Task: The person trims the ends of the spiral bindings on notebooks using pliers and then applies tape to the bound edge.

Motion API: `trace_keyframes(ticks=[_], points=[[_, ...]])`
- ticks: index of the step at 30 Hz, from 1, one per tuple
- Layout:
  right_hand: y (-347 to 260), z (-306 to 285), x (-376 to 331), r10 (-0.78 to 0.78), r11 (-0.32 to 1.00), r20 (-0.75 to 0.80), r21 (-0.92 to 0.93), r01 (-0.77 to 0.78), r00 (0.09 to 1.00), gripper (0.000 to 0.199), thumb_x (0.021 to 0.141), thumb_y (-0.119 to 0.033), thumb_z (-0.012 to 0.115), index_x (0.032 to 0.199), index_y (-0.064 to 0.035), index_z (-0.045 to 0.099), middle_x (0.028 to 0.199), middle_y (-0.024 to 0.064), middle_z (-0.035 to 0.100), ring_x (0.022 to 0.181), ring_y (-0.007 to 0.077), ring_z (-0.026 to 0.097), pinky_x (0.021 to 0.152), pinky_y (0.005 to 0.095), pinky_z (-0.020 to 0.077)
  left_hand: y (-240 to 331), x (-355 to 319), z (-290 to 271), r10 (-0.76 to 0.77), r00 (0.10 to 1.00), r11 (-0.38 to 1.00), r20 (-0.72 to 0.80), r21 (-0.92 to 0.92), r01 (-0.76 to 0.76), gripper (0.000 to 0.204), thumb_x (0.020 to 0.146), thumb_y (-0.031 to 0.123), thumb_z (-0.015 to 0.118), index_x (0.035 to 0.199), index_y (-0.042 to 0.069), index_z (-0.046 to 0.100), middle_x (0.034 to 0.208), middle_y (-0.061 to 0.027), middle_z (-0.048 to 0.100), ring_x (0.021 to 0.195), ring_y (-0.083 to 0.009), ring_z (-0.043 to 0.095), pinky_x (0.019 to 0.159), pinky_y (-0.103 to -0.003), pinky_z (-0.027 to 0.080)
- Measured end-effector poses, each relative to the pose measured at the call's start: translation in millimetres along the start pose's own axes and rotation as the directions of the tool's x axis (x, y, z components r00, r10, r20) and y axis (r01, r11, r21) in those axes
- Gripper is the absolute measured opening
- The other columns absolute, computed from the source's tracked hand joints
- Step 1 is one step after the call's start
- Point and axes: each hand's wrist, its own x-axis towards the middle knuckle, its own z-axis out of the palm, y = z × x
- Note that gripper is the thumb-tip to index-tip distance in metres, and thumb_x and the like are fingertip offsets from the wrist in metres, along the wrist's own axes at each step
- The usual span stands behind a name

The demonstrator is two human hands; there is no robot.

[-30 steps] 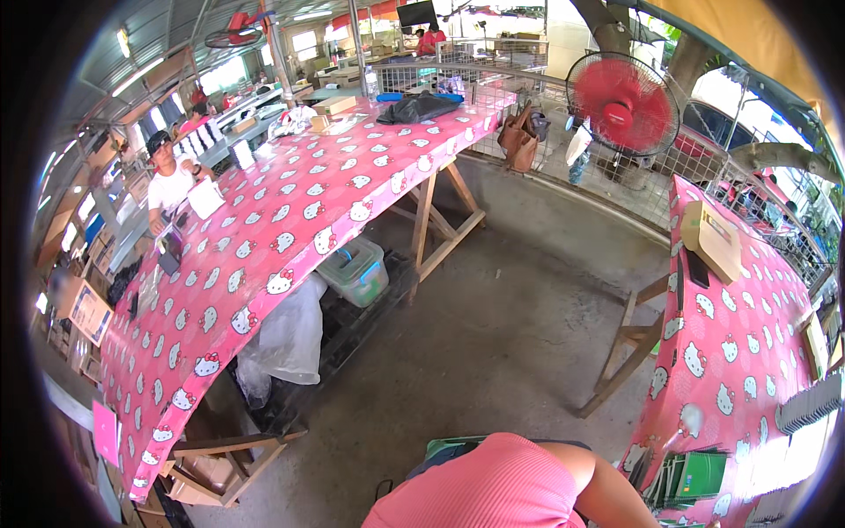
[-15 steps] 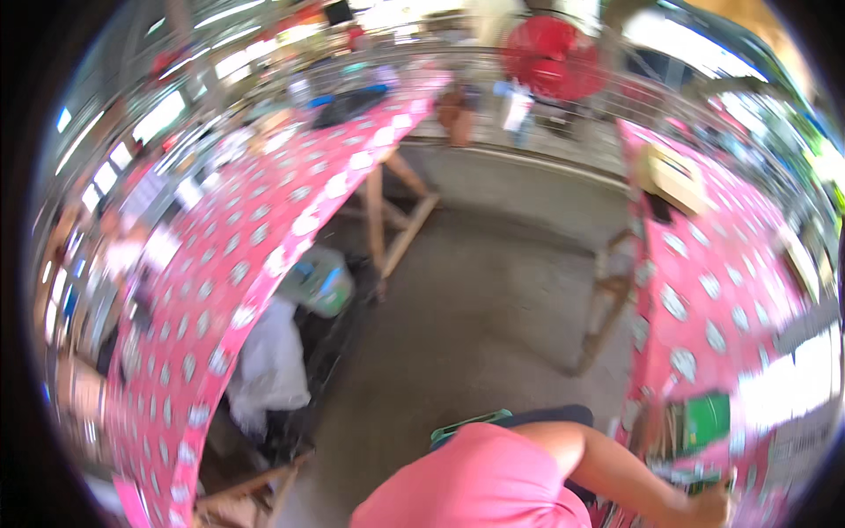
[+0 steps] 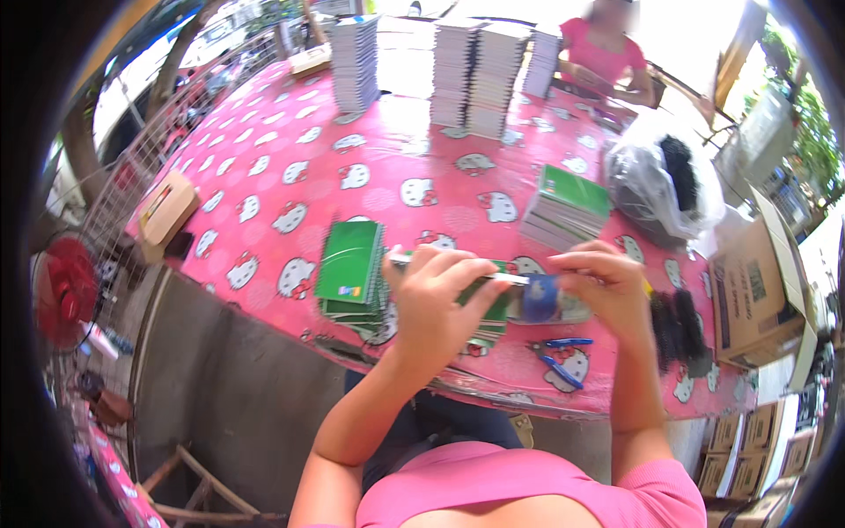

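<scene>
My left hand [image 3: 440,295] is closed around a thin notebook [image 3: 510,279], seen nearly edge-on above the table. Beside the notebook's right end, the fingers of my right hand [image 3: 609,282] are pinched together; what they hold, if anything, is too small to make out. Green spiral notebooks [image 3: 350,264] lie stacked left of my left hand, and more green notebooks [image 3: 493,327] lie partly hidden beneath it. A round blue object [image 3: 540,299] sits between my hands. Blue-handled pliers [image 3: 563,361] rest open near the table's front edge. Black spiral coils [image 3: 678,330] lie right of my right hand.
The pink patterned table [image 3: 264,185] bears a stack of green-topped notebooks [image 3: 568,207], tall paper stacks [image 3: 453,75] and a plastic bag [image 3: 656,180] with black coils. Cardboard boxes [image 3: 753,299] stand at right, a red fan [image 3: 66,280] at left. Another person [image 3: 607,57] sits across the table.
The view has swung from the aisle between two tables to face one table. Both hands now show over it; earlier only one arm reached toward the table at the right.
</scene>
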Motion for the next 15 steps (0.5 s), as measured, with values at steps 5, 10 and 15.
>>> trace_keyframes(ticks=[5, 10, 15], points=[[1, 6, -5, -0.015, 0.999, 0.088, 0.044, 0.011, 0.996, 0.022, 0.075, -0.002, 0.074, 0.097, -0.0046, 0.073, 0.086, 0.0046, 0.066, 0.074, 0.0096, 0.06, 0.066, 0.0238, 0.0468, 7, -4, 5, 0.001, 0.999, 1.0, 0.052, -0.004, -0.001, 0.021, 0.069, 0.016, 0.082, 0.084, 0.006, 0.073, 0.081, -0.0058, 0.067, 0.08, -0.0209, 0.058, 0.073, -0.033, 0.045], [-3, 6, 9, 0.208, 0.959, 0.344, 0.114, -0.261, 0.916, 0.02, 0.08, -0.006, 0.071, 0.099, -0.0029, 0.07, 0.085, 0.0052, 0.065, 0.074, 0.0119, 0.061, 0.066, 0.0255, 0.0477, 3, -6, 0, -0.003, 1.0, 1.0, 0.029, 0.0, 0.003, 0.019, 0.07, 0.016, 0.081, 0.083, 0.006, 0.073, 0.081, -0.0048, 0.068, 0.08, -0.02, 0.057, 0.075, -0.034, 0.043], [-11, 12, 11, 0.054, 0.994, 0.293, -0.11, -0.022, 0.955, 0.024, 0.085, -0.015, 0.067, 0.105, -0.0037, 0.059, 0.085, 0.0084, 0.064, 0.074, 0.0208, 0.063, 0.066, 0.0308, 0.0492, 4, -6, -3, -0.021, 0.999, 0.998, 0.033, 0.056, 0.019, 0.026, 0.069, 0.016, 0.081, 0.093, 0.011, 0.072, 0.081, -0.001, 0.068, 0.08, -0.0165, 0.057, 0.084, -0.034, 0.034]])
